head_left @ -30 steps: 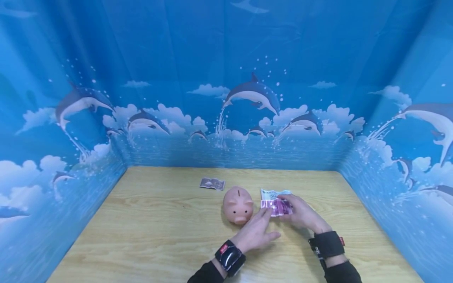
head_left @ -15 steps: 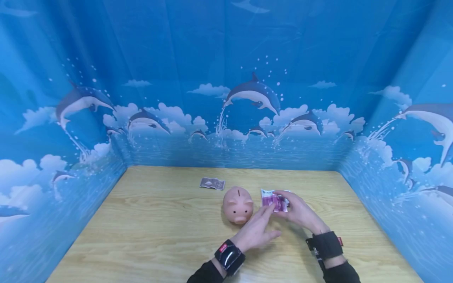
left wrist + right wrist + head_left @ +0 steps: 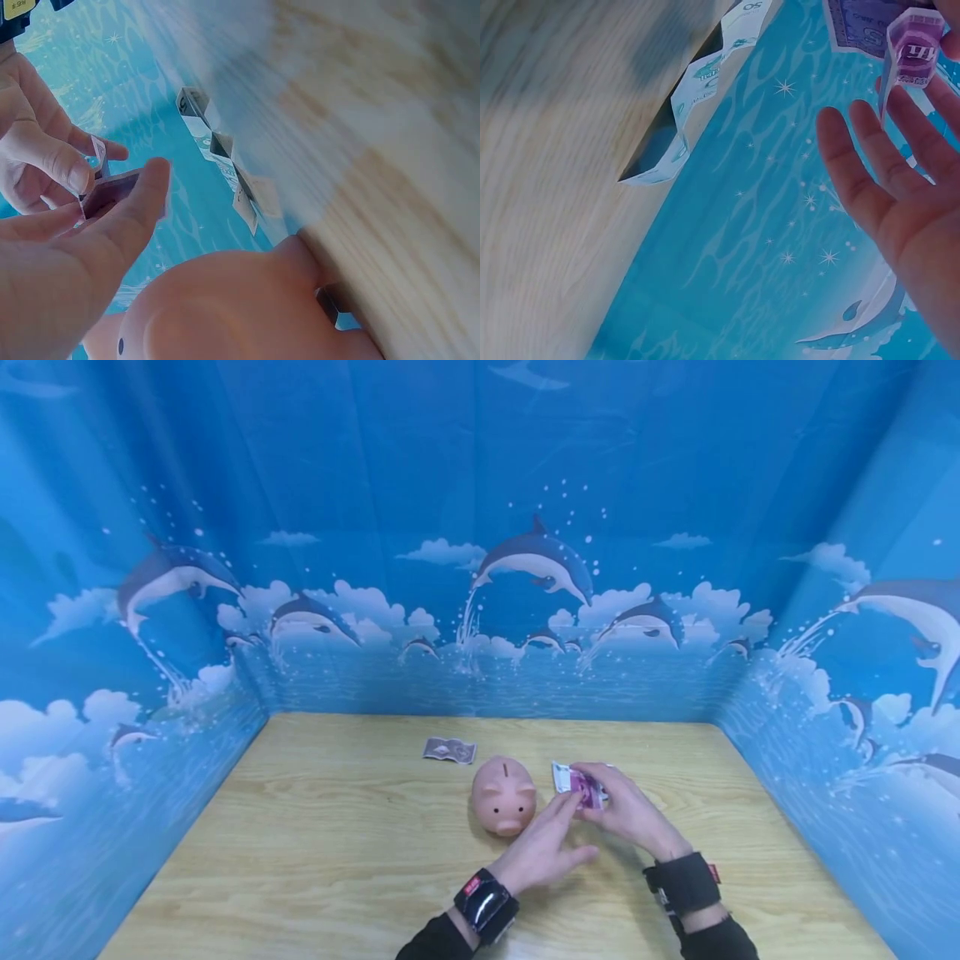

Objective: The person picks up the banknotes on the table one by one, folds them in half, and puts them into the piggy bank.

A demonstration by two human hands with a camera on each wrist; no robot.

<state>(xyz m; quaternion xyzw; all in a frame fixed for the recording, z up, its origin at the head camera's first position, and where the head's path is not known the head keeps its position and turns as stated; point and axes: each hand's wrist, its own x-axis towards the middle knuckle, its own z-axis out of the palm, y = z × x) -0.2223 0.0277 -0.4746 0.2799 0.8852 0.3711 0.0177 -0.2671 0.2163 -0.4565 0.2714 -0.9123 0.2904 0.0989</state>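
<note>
My left hand pinches the left part of a purple banknote between its fingers. At the other end my right hand grips the same note, with thumb and fingers on a bent-up end that shows in the right wrist view. The purple note is lifted above the tabletop. Behind it a creased green-and-white banknote stands in zigzag folds on the table, partly hidden by the hands in the head view. A pink piggy bank with a slot on top stands just left of my left hand's fingers.
A grey-brown banknote lies creased on the wooden table, behind and left of the piggy bank. Blue curtains printed with dolphins enclose the table at the back and both sides. Black bands are strapped round both wrists.
My right hand has shifted left toward my left hand, and the purple banknote's right end has folded in, so less of it shows. The left hand has hardly moved.
</note>
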